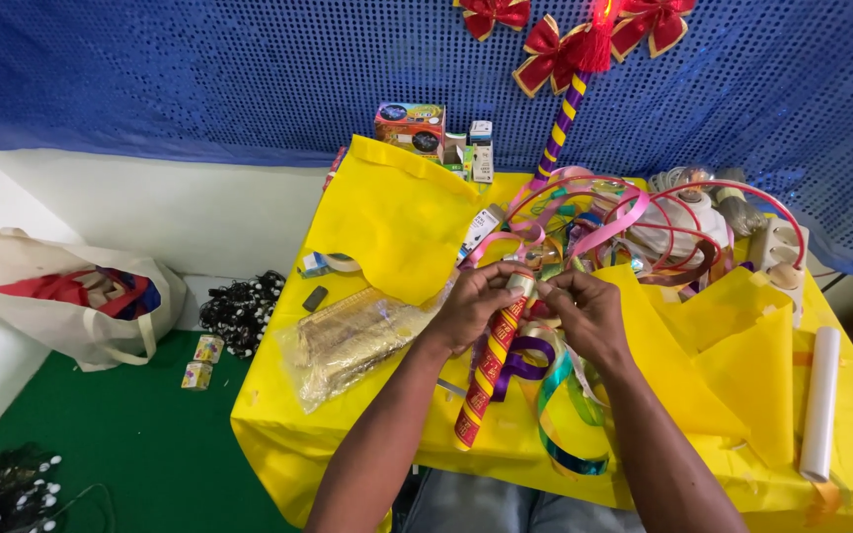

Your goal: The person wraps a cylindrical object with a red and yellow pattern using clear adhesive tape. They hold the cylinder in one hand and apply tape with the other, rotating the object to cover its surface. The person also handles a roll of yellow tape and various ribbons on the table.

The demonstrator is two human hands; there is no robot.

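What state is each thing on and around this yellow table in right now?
Red-and-gold stick: tilted, top end held by both hands.
Left hand: closed on the stick.
Right hand: pinching the stick's top.
White roll: lying flat.
Cloth bag: open, on the floor.

Arms: two, bare from elbow to wrist, no sleeves in view.
Left hand (471, 306): bare, no ring or watch seen.
Right hand (584, 311): bare, no glove.
Legs: grey-blue trousers (denim, probably) at near edge, under the forearms.
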